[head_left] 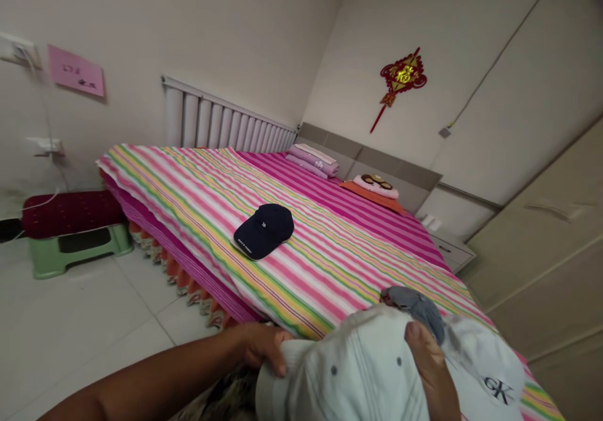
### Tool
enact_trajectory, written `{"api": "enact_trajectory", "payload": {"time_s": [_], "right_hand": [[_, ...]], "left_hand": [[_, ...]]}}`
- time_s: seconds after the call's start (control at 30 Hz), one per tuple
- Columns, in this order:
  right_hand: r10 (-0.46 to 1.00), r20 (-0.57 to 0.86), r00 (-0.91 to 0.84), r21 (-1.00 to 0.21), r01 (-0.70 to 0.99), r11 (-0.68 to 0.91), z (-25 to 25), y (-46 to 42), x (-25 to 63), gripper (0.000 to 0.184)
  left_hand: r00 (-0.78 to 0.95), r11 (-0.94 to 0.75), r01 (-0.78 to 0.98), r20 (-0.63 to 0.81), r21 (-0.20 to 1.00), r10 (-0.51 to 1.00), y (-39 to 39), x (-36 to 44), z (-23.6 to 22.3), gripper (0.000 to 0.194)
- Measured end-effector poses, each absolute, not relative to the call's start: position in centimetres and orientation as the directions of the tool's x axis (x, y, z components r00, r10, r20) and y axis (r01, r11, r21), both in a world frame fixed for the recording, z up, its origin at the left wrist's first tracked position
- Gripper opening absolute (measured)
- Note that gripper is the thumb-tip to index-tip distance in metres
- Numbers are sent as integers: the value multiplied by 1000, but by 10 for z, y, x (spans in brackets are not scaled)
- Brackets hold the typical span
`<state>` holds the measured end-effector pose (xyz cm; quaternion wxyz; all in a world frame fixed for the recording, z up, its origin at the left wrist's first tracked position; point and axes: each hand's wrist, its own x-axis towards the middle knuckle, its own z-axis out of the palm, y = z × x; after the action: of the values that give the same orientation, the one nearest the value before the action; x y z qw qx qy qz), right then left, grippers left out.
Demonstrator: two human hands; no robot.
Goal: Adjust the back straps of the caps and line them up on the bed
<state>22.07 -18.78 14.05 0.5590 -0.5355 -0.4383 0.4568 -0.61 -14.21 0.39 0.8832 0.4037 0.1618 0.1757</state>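
Note:
A pale, whitish baseball cap (362,364) is close to me at the bottom of the view, held in both hands. My left hand (266,345) grips its brim, thumb on top. On the crown's right side my right hand (433,367) is closed, its thumb pointing up and its other fingers hidden. Just behind lies a grey-blue cap (414,305) on the bed. To the right is a white cap (487,364) with dark "GK" letters, partly covered by my right hand. A navy baseball cap (266,229) rests alone on the striped sheet, brim toward the near left.
The bed (325,270) wears a striped sheet. Folded purple bedding (313,160) and a pink pillow (375,185) lie near the headboard (377,163). A green stool (80,251) with a red cushion stands left. Wardrobe doors (541,251) rise on the right.

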Motion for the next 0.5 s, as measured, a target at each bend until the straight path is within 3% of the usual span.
{"api": "enact_trajectory", "payload": {"time_s": [0.17,0.23,0.33,0.5], "right_hand": [[951,99,292,-976,214,36,144,-172,229,34],[929,168,330,-932,360,41,139,-165,228,29],[941,235,243,-827,558,63,123,-152,230,31],[980,87,181,-735,675,-59,83,-135,249,40]], "left_hand": [[767,639,-547,16,541,642,-173,-26,-27,36],[703,614,-635,20,469,711,-180,-33,-28,31],[614,571,-702,-43,425,788,-179,-46,-25,28],[559,573,-720,-163,390,813,-161,-68,-12,32]]}}
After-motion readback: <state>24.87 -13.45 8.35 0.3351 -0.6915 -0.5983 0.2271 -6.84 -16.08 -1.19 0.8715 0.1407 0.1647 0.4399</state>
